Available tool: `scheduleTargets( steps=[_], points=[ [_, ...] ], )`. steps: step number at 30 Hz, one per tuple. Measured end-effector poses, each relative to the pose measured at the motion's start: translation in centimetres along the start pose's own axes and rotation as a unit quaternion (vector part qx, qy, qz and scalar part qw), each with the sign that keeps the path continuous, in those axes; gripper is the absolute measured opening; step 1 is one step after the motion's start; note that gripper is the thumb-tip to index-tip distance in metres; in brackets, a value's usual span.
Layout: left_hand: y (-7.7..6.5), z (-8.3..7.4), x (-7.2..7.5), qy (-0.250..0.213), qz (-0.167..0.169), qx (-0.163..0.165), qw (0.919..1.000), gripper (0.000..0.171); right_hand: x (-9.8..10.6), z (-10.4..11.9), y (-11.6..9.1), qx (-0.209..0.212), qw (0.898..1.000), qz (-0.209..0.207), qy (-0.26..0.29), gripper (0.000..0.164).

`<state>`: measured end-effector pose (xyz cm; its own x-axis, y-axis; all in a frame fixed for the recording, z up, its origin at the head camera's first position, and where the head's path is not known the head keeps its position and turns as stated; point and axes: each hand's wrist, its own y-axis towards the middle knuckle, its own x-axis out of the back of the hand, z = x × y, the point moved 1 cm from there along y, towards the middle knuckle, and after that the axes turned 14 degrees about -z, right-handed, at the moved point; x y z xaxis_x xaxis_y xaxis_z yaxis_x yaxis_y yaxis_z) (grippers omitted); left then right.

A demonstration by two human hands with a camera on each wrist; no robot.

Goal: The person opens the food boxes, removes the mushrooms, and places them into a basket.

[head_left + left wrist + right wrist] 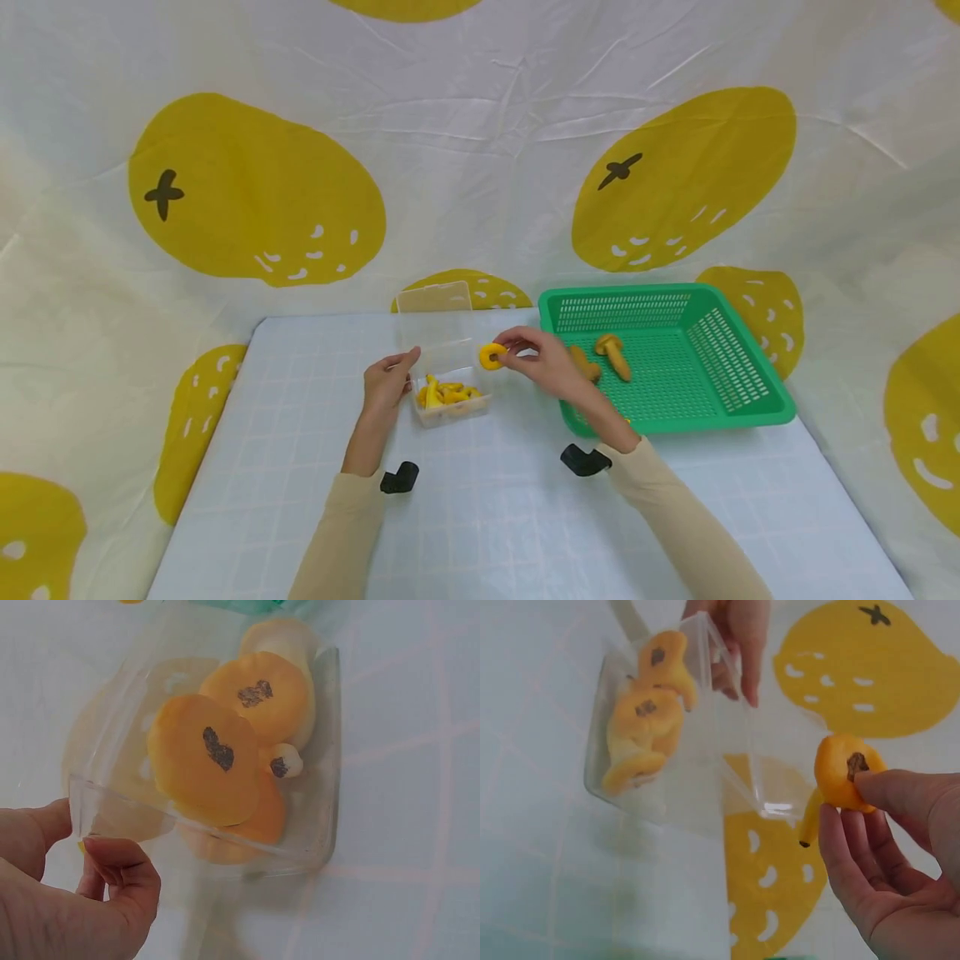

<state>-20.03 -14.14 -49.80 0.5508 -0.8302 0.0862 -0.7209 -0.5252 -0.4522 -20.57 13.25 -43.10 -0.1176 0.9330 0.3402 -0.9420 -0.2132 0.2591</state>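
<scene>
My left hand (384, 387) pinches the left edge of a clear plastic box (453, 413) between thumb and fingers. The box lid (435, 310) stands raised at the back. Inside lie several yellow-orange toy pieces (206, 761), rounded, some with dark scribbled patches. To the right of the box, my right hand (546, 362) holds up a round orange-yellow toy piece (844, 771) by its edge, thumb against fingers. A dark patch on its face shows in the right wrist view. Beside it there, a narrow yellow piece (810, 819) with a dark tip points down.
A green plastic basket (780, 410) stands on the right of the table, partly behind my right forearm. In it lie a brown toy mushroom (615, 357) and another brown piece (583, 364). A patterned curtain (480, 183) hangs along the table's back edge.
</scene>
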Motion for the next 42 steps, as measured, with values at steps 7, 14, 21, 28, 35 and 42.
scheduleTargets(
  steps=[7,14,21,28,35,42],
  points=[
    [0.4,0.4,-0.2,0.021,0.003,-0.024,0.9995,0.050,3.2,-0.7,-1.3,-0.022,0.999,-0.041,-0.008,0.024],
    [0.3,1.0,-0.2,0.026,0.006,-0.066,0.9975,0.049,6.0,-1.7,-2.7,-0.047,0.997,-0.064,-0.008,0.027],
    [0.5,1.5,-0.3,0.013,0.007,-0.077,0.9969,0.045,8.4,-2.8,-4.2,-0.043,0.995,-0.088,-0.031,0.027],
    [0.5,1.4,-0.2,0.017,-0.007,-0.072,0.9972,0.043,10.2,-4.4,-5.5,-0.008,0.992,-0.064,-0.112,0.023],
    [0.4,1.2,-0.3,0.012,-0.010,-0.081,0.9966,0.040,10.4,-6.1,-6.3,-0.008,0.984,0.009,-0.180,0.023],
    [0.4,1.1,-0.3,0.026,-0.016,-0.076,0.9967,0.042,10.0,-6.4,-6.3,0.002,0.983,0.054,-0.178,0.021]
  ],
)
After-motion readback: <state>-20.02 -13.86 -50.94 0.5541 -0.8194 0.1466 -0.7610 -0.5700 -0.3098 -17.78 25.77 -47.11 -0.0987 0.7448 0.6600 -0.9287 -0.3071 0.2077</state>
